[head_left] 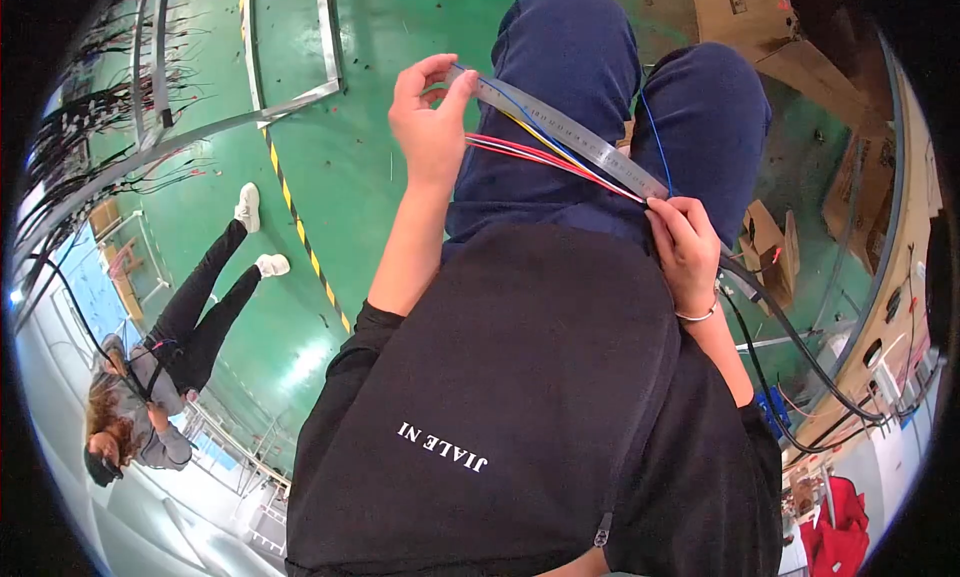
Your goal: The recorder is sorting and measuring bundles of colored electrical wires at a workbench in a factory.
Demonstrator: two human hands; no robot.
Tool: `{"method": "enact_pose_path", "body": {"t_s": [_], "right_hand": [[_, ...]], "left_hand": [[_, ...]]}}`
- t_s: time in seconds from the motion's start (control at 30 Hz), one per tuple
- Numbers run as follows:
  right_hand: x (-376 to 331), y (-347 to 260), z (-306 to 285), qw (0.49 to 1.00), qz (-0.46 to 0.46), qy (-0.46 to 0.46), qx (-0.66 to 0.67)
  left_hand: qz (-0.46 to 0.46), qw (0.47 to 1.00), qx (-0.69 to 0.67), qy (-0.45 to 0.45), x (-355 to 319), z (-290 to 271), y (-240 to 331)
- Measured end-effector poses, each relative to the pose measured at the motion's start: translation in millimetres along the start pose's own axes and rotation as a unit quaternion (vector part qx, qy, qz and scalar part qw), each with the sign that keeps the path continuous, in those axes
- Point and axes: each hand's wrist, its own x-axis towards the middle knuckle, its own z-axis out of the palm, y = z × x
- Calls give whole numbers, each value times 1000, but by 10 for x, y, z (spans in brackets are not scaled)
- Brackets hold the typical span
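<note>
Pinching one end of a steel ruler (pixel 570 132), the left hand (pixel 430 112) is pressing thumb against fingers there, with a blue wire (pixel 657 135) running past the same grip. The right hand (pixel 685 242) is closing its thumb and fingertips on the gathered ends of red wires (pixel 540 155), a yellow wire (pixel 530 126) and a paler strand, right beside the ruler's other end. Whether the left fingers are also gripping the red wires is something I cannot tell. Ruler and wires are stretching slantwise between the hands, over the navy trousers (pixel 565 37), while the blue wire is looping loosely across the right thigh.

The strands are fanning below the ruler's edge, so a reading could come out wrong if they slacken or bow away from the scale. The right pinch is taking in only the tips; a small slip could let the ends fall out of line. The loose loop could snag on the knee.

Farther out, cardboard (pixel 835 87) is lying on the green floor (pixel 370 167), black cables (pixel 772 303) are curving at the right, and a co-worker (pixel 190 362) is standing at the left.
</note>
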Motion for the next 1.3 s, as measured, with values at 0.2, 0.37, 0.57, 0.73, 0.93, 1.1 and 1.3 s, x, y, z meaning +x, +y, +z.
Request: {"method": "enact_pose_path", "body": {"t_s": [0.2,0.37,0.57,0.73,0.93,1.1,1.3], "right_hand": [[-4,46,6,1000,11,-8,2],[-8,43,12,999,24,-20,3],[-18,64,17,999,32,-7,3],[-6,49,38,999,30,-13,2],[11,35,39,999,31,-9,3],[50,7,26,999,36,-21,3],[62,20,23,1000,20,-13,-3]], "left_hand": [[-161,973,-166,-6,1,-120,-84],[-385,853,-329,-126,-77,-528,-121],[-431,784,-368,-254,-329,-641,-145],[-467,733,-434,-238,-335,-487,-108],[-468,771,-401,-161,-286,-324,-57],[-451,772,-408,-184,-170,-307,-174],[-455,797,-379,-118,-266,-248,-61]]}}
